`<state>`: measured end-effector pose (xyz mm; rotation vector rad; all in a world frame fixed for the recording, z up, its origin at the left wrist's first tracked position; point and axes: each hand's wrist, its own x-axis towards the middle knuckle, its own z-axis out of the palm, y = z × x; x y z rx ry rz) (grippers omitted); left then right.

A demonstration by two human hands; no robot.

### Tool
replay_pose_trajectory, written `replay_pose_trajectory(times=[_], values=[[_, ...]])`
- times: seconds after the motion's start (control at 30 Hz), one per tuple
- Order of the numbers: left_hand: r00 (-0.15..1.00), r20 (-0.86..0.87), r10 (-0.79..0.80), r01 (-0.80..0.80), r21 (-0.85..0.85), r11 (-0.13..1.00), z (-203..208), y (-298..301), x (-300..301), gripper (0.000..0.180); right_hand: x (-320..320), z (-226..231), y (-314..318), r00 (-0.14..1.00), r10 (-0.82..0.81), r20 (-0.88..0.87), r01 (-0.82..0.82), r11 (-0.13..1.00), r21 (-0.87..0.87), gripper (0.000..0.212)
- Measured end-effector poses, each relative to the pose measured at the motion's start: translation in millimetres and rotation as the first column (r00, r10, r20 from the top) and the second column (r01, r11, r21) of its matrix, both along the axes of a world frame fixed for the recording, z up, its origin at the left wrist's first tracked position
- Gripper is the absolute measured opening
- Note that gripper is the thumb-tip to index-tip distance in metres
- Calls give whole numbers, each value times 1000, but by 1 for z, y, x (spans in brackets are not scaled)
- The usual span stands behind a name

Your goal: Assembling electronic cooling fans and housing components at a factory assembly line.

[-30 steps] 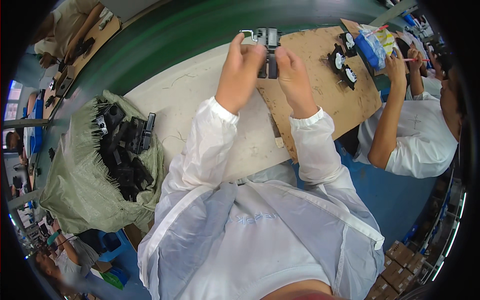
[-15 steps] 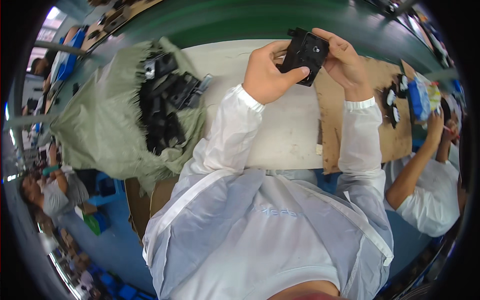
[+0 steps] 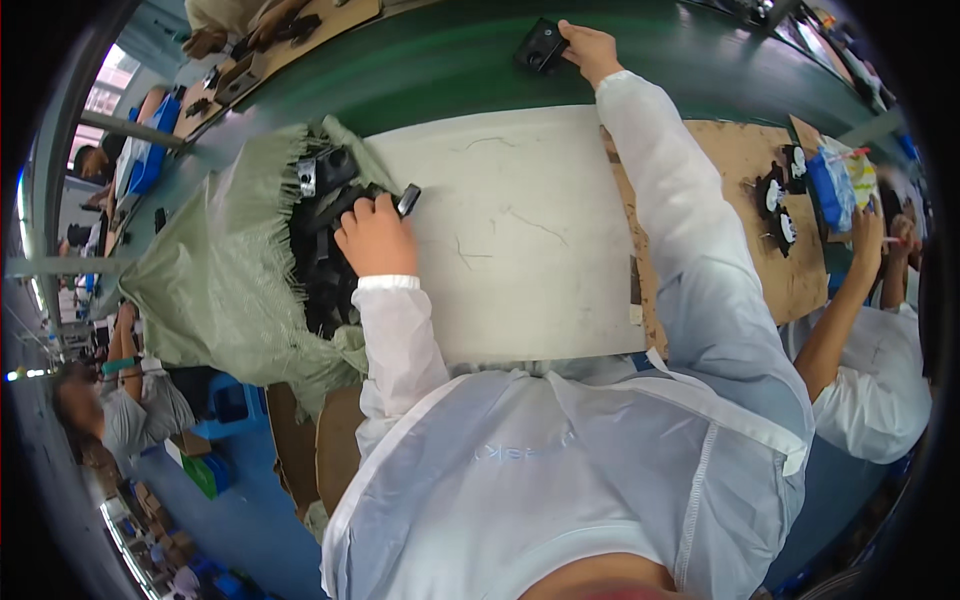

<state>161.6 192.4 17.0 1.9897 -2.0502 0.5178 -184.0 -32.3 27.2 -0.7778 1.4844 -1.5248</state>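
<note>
Stretched far out over the green conveyor belt (image 3: pixel 440 65), my right hand (image 3: pixel 592 50) grips a black boxy plastic part (image 3: pixel 541 46) by its right edge. The part is at the belt's surface; I cannot tell whether it touches. My left hand (image 3: pixel 378 238) has its fingers curled over a black plastic part at the mouth of a pale green woven sack (image 3: pixel 225 245). Its fingertips are partly hidden among the parts. Several similar black parts (image 3: pixel 330 168) fill the sack's opening, one with a shiny metal piece.
A white board (image 3: pixel 530 250) with dark scratches lies before me, beside brown cardboard (image 3: pixel 740 200) bearing several black-and-white parts (image 3: pixel 775 200). At the right a co-worker's arm (image 3: pixel 850 300) reaches near a blue bin (image 3: pixel 825 190). Other people's hands work across the belt.
My hands have parted from the black part they both held over the board. My right hand has carried it forward onto or over the belt; my left has moved back to the sack.
</note>
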Motion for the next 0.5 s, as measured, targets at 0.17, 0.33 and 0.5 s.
replay_pose_trajectory(times=[0.17,0.33,0.5], values=[[986,-166,-8,-2,-63,998,10,-5,9,29,-16,2,-13,930,-78,-359,87,996,8,38],[876,-482,38,-59,-27,998,39,-7,-9,25,0,56,81,725,177,-666,-193,980,51,44],[757,-652,-31,25,-17,1000,55,-10,-73,27,15,59,192,720,615,-323,-654,756,-21,49]])
